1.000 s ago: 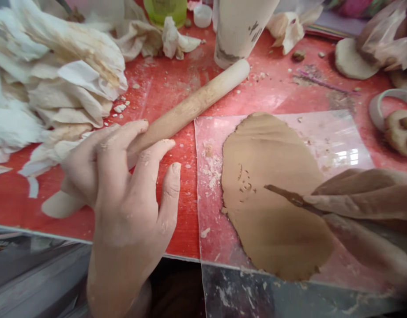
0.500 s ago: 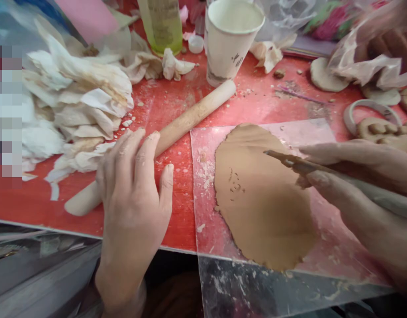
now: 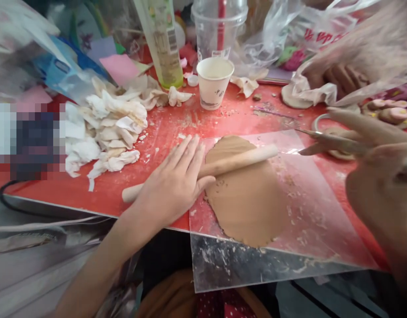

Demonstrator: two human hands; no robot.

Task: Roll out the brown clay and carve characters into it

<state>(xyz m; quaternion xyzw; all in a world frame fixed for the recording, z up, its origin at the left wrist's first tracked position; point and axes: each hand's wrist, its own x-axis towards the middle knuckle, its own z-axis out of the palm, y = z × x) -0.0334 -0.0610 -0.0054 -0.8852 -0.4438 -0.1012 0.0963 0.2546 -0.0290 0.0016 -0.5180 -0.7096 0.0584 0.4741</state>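
A flat slab of brown clay [image 3: 246, 207] lies on a clear plastic sheet [image 3: 322, 221], with small scratched marks on its left part. My left hand [image 3: 172, 181] is laid over a wooden rolling pin [image 3: 238, 161], fingers on its far side and thumb on its near side. The pin slants across the upper part of the slab, its left end over the red table. At the right, my right hand [image 3: 375, 163] is raised above the sheet, its fingers round a slim pointed clay modelling tool [image 3: 339, 140] whose tip points left.
A paper cup [image 3: 215, 86], a lidded plastic cup [image 3: 206, 35] and a bottle [image 3: 163, 48] stand at the back of the red table [image 3: 170, 128]. Crumpled tissues [image 3: 114, 128] pile up at the left. Another person's hand [image 3: 342, 81] is at the back right, near clay pieces [image 3: 389, 112].
My left hand has brought the rolling pin rightward, from the bare table onto the clay slab. My right hand has lifted away from the slab to the right, still with the tool.
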